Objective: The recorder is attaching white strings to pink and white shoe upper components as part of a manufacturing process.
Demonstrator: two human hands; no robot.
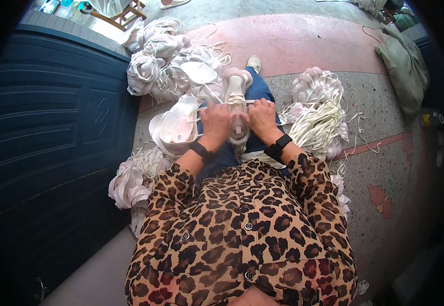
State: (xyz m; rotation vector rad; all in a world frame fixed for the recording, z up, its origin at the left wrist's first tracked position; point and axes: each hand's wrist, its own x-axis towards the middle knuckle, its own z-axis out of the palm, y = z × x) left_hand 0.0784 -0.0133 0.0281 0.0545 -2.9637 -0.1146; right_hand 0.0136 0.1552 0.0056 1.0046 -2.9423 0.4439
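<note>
Between left hand [215,121] and right hand [263,120], I log one pale shoe [236,84]; both hands, fingers curled, grip its white lace [236,102].

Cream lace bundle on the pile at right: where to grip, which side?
Probably mid-length on the cream lace bundle, since its strands lie roughly side by side. Come from above with the right hand, the nearer one: the top is uncovered, while white-pink pieces border it.

The shoe [236,85] lies between the door [53,117] (far left) and lace bundle [318,121]
</note>
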